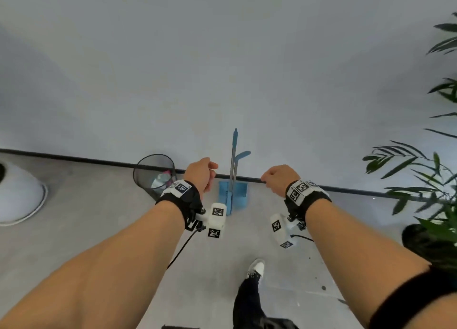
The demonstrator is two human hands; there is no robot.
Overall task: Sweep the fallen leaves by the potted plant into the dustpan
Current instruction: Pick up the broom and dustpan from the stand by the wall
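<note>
A blue dustpan (pixel 238 192) stands upright against the white wall, and a blue-handled broom (pixel 233 160) with a metal shaft stands with it, leaning on the wall. My left hand (pixel 201 174) hovers just left of the broom shaft, fingers loosely curled, holding nothing. My right hand (pixel 279 179) hangs to the right of the dustpan, fingers curled into a loose fist, empty. Both hands are apart from the broom. The potted plant (pixel 430 185) fills the right edge, its dark pot (pixel 425 239) on the floor. A few small specks lie on the floor near the pot (pixel 324 288).
A black mesh waste bin (pixel 148 178) with rubbish inside stands by the wall, left of my left hand. A white round base (pixel 19 195) sits at the far left. My foot in a white shoe (pixel 257 268) is on the grey floor below the dustpan.
</note>
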